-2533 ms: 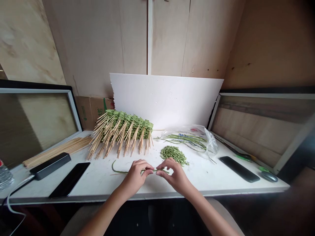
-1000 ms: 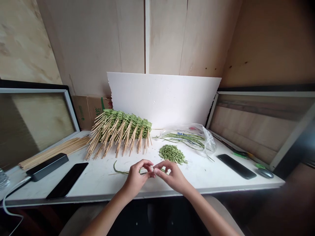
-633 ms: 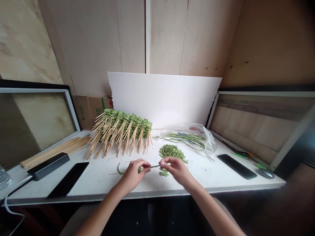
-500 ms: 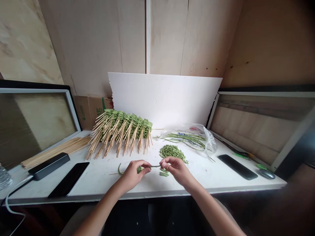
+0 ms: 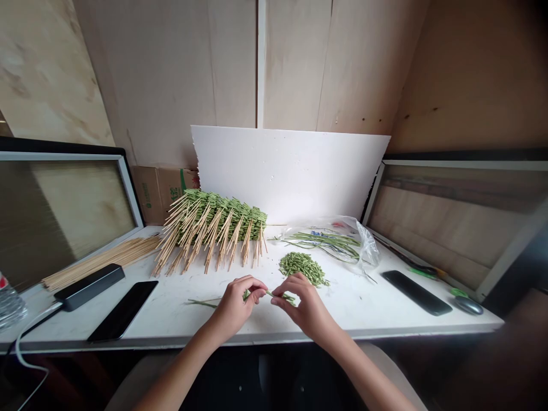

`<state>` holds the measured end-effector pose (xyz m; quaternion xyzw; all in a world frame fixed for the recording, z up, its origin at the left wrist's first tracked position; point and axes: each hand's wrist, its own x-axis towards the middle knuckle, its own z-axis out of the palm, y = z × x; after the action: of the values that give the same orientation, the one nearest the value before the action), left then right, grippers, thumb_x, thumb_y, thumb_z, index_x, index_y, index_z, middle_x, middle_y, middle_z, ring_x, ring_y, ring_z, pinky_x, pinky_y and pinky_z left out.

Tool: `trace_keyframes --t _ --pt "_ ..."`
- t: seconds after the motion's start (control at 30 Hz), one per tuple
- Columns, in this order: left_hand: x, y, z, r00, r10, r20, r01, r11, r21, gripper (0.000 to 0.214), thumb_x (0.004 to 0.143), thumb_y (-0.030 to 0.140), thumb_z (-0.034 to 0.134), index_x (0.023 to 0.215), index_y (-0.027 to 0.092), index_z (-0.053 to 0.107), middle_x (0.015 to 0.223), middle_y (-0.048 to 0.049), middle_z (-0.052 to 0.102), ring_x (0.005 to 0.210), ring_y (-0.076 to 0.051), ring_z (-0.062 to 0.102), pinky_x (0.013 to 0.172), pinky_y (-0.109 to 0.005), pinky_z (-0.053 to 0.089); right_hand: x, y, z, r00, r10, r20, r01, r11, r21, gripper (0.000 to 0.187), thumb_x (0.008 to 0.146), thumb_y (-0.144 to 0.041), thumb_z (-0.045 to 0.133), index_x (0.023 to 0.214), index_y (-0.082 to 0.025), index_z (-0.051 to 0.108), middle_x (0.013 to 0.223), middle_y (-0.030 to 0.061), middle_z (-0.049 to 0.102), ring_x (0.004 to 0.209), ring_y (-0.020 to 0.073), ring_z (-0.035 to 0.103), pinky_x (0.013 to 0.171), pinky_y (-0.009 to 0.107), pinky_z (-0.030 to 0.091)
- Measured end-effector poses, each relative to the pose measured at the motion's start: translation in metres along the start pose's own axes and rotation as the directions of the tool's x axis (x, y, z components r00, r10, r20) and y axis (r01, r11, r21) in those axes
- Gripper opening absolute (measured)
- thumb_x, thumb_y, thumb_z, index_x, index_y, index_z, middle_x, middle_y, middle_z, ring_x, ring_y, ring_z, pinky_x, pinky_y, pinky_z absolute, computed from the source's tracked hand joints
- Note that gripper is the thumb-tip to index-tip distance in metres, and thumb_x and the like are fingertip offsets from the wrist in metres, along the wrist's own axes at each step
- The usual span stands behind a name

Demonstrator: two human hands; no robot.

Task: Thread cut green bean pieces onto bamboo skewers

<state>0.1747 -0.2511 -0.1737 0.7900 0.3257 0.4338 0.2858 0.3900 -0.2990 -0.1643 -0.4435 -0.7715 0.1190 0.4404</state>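
My left hand (image 5: 235,302) and my right hand (image 5: 303,305) meet at the middle front of the white table (image 5: 171,311), both pinched on one long green bean (image 5: 201,302). The bean's free end trails left across the table from my left fingers. Just behind my right hand lies a small pile of cut green bean pieces (image 5: 303,268). A few cut pieces lie under my right fingers.
A stack of bean-loaded bamboo skewers (image 5: 214,225) lies behind my hands, bare skewers (image 5: 100,260) further left. A plastic bag of long beans (image 5: 331,242) sits at the right. A black phone (image 5: 122,311), a black box (image 5: 88,286), a second phone (image 5: 416,293) and a mouse (image 5: 468,306) lie about.
My right hand went right toward the cut pile, then came back to my left hand. The bean's loose tail has grown shorter and straighter on the left.
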Motion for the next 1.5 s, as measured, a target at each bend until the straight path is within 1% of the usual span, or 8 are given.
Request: trace_keyframes --t 0.27,0.47,0.8,0.97,1.1,1.2,1.3,1.5 --pt "0.0 0.012 0.001 0.998 0.008 0.069 0.003 0.989 -0.149 0.031 0.101 0.041 0.063 0.086 0.016 0.075 0.08 -0.0059 0.07 0.076 -0.018 0.067 0.076 -0.029 0.051 -0.002 -0.007 0.01 0.983 -0.09 -0.16 0.103 0.992 0.071 0.008 0.098 -0.034 0.07 0.098 -0.029 0.077 0.087 0.006 0.071 0.091 0.0261 0.059 0.085 0.043 0.049" --pt "-0.002 0.016 0.0 0.985 -0.074 0.158 0.13 0.917 -0.378 0.033 0.099 0.047 0.065 0.1 0.015 0.072 0.08 -0.0067 0.071 0.077 -0.02 0.068 0.079 -0.032 0.053 -0.004 -0.01 0.011 0.965 -0.091 -0.247 0.125 0.985 0.122 0.008 0.096 -0.031 0.071 0.09 -0.028 0.074 0.083 0.0051 0.07 0.092 0.0273 0.059 0.09 0.047 0.049" --pt "-0.007 0.03 0.008 0.998 -0.014 0.054 0.027 0.97 -0.24 0.026 0.099 0.037 0.067 0.085 0.016 0.072 0.076 -0.0051 0.071 0.074 -0.018 0.067 0.078 -0.03 0.05 -0.008 -0.013 0.014 0.935 -0.151 -0.32 0.172 0.984 0.041 0.021 0.092 -0.011 0.06 0.083 -0.027 0.07 0.077 0.0046 0.066 0.087 0.0266 0.054 0.08 0.045 0.047" --pt "-0.007 0.024 0.011 0.994 -0.023 0.11 0.062 0.93 -0.362 0.026 0.097 0.032 0.067 0.077 0.016 0.069 0.071 -0.0037 0.067 0.07 -0.017 0.065 0.074 -0.029 0.051 -0.011 -0.018 0.02 0.953 -0.073 -0.293 0.132 0.974 0.186 0.019 0.095 -0.023 0.064 0.077 -0.027 0.07 0.073 0.0041 0.064 0.085 0.0262 0.054 0.083 0.045 0.046" --pt "-0.005 0.013 0.011 0.984 -0.039 0.175 0.124 0.851 -0.51 0.034 0.095 0.043 0.069 0.076 0.014 0.069 0.066 -0.0032 0.065 0.062 -0.015 0.063 0.068 -0.029 0.05 -0.01 -0.018 0.019 0.964 -0.03 -0.265 0.121 0.935 0.334 0.027 0.097 -0.044 0.067 0.076 -0.026 0.069 0.073 0.0046 0.065 0.085 0.026 0.055 0.087 0.046 0.047" --pt "-0.002 0.001 0.012 0.978 -0.086 0.19 0.176 0.83 -0.529 0.043 0.093 0.054 0.07 0.079 0.014 0.07 0.063 -0.0029 0.064 0.058 -0.014 0.06 0.064 -0.028 0.049 -0.004 -0.008 0.011 0.974 -0.005 -0.224 0.08 0.943 0.324 0.027 0.093 -0.05 0.072 0.08 -0.026 0.075 0.08 0.0058 0.067 0.091 0.0271 0.058 0.09 0.046 0.047" --pt "0.001 -0.011 0.013 0.973 -0.177 0.146 0.227 0.845 -0.485 0.05 0.091 0.062 0.07 0.088 0.012 0.073 0.062 -0.0013 0.061 0.052 -0.011 0.054 0.055 -0.025 0.043 0.001 0.016 0.005 0.973 0.089 -0.214 -0.056 0.986 0.157 0.025 0.091 -0.052 0.074 0.089 -0.028 0.082 0.093 0.0087 0.069 0.103 0.0306 0.057 0.093 0.047 0.046" --pt "0.001 -0.019 0.019 0.972 -0.205 0.115 0.233 0.9 -0.368 0.053 0.097 0.061 0.061 0.103 0.01 0.078 0.075 -0.0034 0.061 0.06 -0.011 0.052 0.059 -0.024 0.043 -0.005 0.07 0.015 0.97 0.231 -0.072 -0.237 0.967 -0.094 0.033 0.092 -0.056 0.07 0.086 -0.026 0.084 0.085 0.0099 0.072 0.099 0.0328 0.057 0.089 0.046 0.047"
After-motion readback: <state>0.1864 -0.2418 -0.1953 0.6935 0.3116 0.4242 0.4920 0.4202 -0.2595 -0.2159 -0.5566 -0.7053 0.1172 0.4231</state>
